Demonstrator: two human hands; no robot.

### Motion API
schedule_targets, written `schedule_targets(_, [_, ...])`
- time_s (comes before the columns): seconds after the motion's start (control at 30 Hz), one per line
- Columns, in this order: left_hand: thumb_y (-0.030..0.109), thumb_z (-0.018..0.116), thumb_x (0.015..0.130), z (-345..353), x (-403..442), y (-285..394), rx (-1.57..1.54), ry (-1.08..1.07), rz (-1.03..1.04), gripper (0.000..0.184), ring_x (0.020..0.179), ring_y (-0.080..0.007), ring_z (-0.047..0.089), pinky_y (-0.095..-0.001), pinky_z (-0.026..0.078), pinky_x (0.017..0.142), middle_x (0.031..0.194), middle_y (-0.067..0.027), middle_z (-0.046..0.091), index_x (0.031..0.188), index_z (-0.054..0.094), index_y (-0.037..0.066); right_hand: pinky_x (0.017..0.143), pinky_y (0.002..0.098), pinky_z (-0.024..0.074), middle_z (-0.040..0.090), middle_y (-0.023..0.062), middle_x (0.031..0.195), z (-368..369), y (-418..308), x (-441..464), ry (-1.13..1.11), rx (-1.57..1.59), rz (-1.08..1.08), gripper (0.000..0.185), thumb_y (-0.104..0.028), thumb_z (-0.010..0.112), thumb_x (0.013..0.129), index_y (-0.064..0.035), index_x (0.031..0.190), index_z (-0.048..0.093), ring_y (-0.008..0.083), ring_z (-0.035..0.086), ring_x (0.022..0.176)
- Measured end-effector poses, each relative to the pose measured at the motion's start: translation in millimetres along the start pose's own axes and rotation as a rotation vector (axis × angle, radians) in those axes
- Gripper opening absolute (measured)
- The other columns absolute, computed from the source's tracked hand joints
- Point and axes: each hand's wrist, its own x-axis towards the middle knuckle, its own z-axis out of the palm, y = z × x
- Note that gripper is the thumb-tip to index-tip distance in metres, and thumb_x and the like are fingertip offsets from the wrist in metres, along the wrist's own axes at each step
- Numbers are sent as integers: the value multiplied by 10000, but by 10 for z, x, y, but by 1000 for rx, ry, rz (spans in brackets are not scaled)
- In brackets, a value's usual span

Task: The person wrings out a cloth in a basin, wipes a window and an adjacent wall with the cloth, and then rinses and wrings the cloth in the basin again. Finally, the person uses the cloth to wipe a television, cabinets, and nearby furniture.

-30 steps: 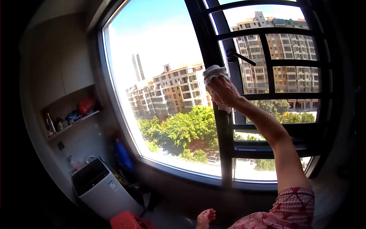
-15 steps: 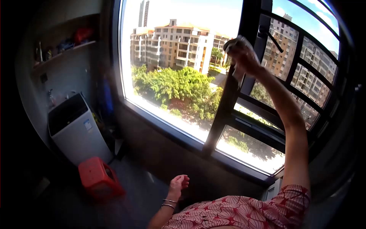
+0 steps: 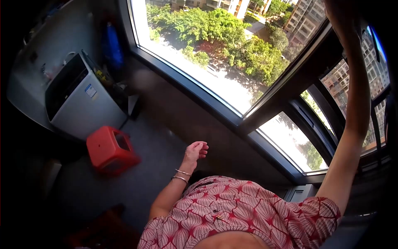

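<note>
My right hand (image 3: 342, 16) reaches up to the top right edge of the view, close to the dark window frame (image 3: 286, 89). Its fingers are cut off and in shadow, so whatever they hold does not show. My left hand (image 3: 195, 152) hangs at waist height in front of my patterned shirt (image 3: 240, 199), its fingers curled with nothing visible in them. Two bracelets (image 3: 181, 174) circle that wrist. Beyond it, the large window pane (image 3: 219, 45) shows trees and buildings outside.
A red plastic stool (image 3: 108, 150) stands on the floor at left, in front of a grey-white washing machine (image 3: 85, 97). Something blue (image 3: 112, 45) hangs by the wall. The window's lower ledge (image 3: 195, 95) runs diagonally across. A pale box-like object (image 3: 302, 193) sits beneath the window at right.
The view has tilted downward, so the stool and washing machine appear higher. My right hand, earlier gripping a greyish cloth against the window frame, is now mostly past the top edge. My left hand stays curled.
</note>
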Motion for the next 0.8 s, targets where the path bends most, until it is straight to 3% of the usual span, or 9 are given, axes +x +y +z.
schedule_targets(0.07, [172,456,858,-49,157,158,-11,-2,-24,174,646,-98,548,-223,457,563,790,-38,596,912,571,52,682,310,438,547,70,903,47,-244,-146,-269,-942,-240,209,-177,494,759,-95,941,553,204,525,846])
schedule_targets(0.17, [174,456,859,-281,217,248,-33,5,-54,180,651,-107,551,-230,462,575,800,-47,594,923,563,44,705,325,438,556,87,923,366,-582,-489,-412,-1192,-235,223,-79,527,709,-85,926,579,218,531,850])
schedule_targets(0.37, [182,454,859,-930,387,216,-100,157,-106,195,649,-125,549,-247,458,578,812,-62,594,946,549,36,545,305,460,563,89,767,939,-1355,-1677,-476,-673,-423,256,-112,523,696,-33,939,502,205,568,696])
schedule_targets(0.47, [188,458,857,-1104,345,276,-144,159,-135,197,658,-131,547,-248,456,584,817,-63,592,945,545,35,627,298,447,552,96,849,1178,-2032,-2365,-1249,72,136,229,-57,449,741,-77,961,508,216,555,762])
schedule_targets(0.53, [186,463,855,-1254,290,352,-196,198,-150,194,662,-132,546,-248,455,581,820,-64,590,949,540,34,642,305,449,548,115,808,1686,-2183,-3908,-1314,88,-407,228,-26,423,744,-61,951,513,226,550,745])
schedule_targets(0.6, [186,466,854,-1491,256,327,-192,207,-192,197,661,-132,546,-248,455,581,820,-65,590,954,537,31,678,320,465,535,101,867,1826,-2273,-4431,-1296,193,-379,249,-23,405,761,-78,976,518,219,549,789])
schedule_targets(0.67, [185,468,854,-1712,178,348,-176,226,-235,201,659,-132,546,-249,455,580,820,-66,589,959,534,28,693,334,484,512,55,959,1916,-2153,-4423,-1769,413,257,256,-54,410,782,-112,1006,518,203,545,875])
schedule_targets(0.7, [186,470,854,-1789,146,397,-176,225,-244,200,642,-126,548,-237,455,568,814,-64,592,959,539,30,680,341,499,484,5,1023,1668,-2207,-3516,-1829,306,31,295,-79,421,792,-166,1057,516,189,525,956])
schedule_targets(0.8, [186,477,853,-1972,196,429,-150,166,-238,193,630,-118,548,-224,455,551,808,-63,593,955,544,38,706,363,478,541,43,1032,1363,-1947,-2986,-1057,256,22,303,-59,472,733,-138,1008,573,196,561,881])
